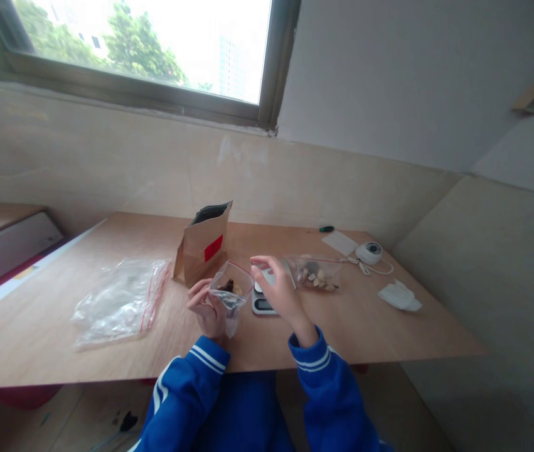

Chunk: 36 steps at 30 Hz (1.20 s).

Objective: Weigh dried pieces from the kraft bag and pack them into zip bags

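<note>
My left hand (209, 309) is closed on a small clear zip bag (233, 315), whose mouth gapes upward with a few dark brown pieces (228, 286) inside. To the right of that mouth, my right hand (277, 287) bends thumb and forefinger together in a pinch. Something small and dark may be between those fingertips, too tiny to name. Under the right hand lies a white kitchen scale (263, 306), partly covered by it. Behind the left hand, a brown paper pouch (203, 248) with a red label stands upright, its top open.
A large clear zip bag (118, 301) lies flat at left. Right of the scale is a clear bag of mixed dried pieces (318, 276). Farther right are a white dome camera (369, 252) with its cable, a crumpled white tissue (399, 295), a white card (346, 243) and a green-handled screwdriver (326, 229).
</note>
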Motion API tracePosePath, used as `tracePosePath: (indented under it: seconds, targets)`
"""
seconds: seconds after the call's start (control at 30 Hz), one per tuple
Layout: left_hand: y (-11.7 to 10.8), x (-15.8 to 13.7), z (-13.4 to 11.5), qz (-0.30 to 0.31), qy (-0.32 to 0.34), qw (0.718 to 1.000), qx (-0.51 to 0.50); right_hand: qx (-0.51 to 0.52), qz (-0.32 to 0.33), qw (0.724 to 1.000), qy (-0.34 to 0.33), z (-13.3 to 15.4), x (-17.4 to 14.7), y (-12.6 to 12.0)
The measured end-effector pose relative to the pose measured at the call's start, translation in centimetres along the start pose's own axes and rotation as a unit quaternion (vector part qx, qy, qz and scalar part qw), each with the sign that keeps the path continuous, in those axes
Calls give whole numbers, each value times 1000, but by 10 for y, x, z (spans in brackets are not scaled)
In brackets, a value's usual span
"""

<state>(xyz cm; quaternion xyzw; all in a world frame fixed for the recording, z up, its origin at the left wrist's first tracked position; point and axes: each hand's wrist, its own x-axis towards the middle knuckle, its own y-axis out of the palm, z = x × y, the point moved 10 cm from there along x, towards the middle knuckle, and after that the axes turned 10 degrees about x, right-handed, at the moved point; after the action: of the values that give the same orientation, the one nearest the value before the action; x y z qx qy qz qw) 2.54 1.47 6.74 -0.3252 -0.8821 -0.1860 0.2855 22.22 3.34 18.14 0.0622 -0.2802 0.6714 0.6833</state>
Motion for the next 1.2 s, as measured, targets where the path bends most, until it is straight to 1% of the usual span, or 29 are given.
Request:
tracePosePath:
  seconds: [0.07, 0.13, 0.2, 0.23, 0.3, 0.37, 0.47, 0.53, 0.6, 0.67, 0.73, 0.8, 0.87, 0.9, 0.93, 0.97, 1.07, 1.13, 1.2]
  targets:
    - [5, -1, -1, 22, 15, 1000, -1, 5, -14, 999, 33, -20, -14, 2]
    - [5, -1, -2, 22, 27, 999, -2, 25, -15, 996, 88, -42, -32, 9]
    - [3, -1, -6, 9, 46, 999, -6, 62, 8, 989, 133, -57, -49, 25]
    - [2, -1, -8, 4, 57, 998, -10, 84, 22, 986, 144, -60, -56, 34]
    - [1, -2, -12, 0, 75, 997, -21, 130, 35, 980, 143, -59, -62, 49]
    - [3, -3, -18, 19, 99, 994, -28, 171, 18, 977, 126, -54, -61, 54]
    - [9, -6, -30, 61, 145, 987, -24, 212, -19, 973, 93, -47, -54, 47]
    - [10, -5, -33, 71, 146, 987, -19, 224, -33, 971, 81, -47, -51, 38]
    - [9, -1, -27, 68, 107, 992, -2, 237, -41, 967, 86, -52, -52, 29]
    - [12, 2, -17, 87, 47, 995, 19, 256, -49, 961, 95, -59, -56, 21]
    - [19, 2, -5, 135, -20, 990, 22, 275, -50, 955, 102, -65, -60, 17]
    - [30, -3, 3, 202, -77, 976, 14, 283, -49, 952, 106, -72, -65, 17]
    - [38, -9, 6, 267, -116, 957, 16, 277, -55, 953, 109, -80, -70, 16]
    - [41, -11, 5, 289, -125, 949, 21, 269, -62, 955, 109, -84, -73, 15]
    - [41, -12, 4, 298, -129, 945, 28, 257, -70, 958, 108, -87, -76, 14]
    - [40, -12, 2, 296, -131, 946, 33, 242, -78, 962, 105, -91, -78, 11]
    - [34, -11, -1, 269, -135, 953, 40, 174, -109, 974, 91, -98, -83, 1]
    - [36, -14, 1, 275, -158, 948, 36, 142, -134, 976, 93, -104, -85, -6]
    - [39, -20, 6, 294, -182, 938, 30, 135, -158, 973, 103, -112, -87, -13]
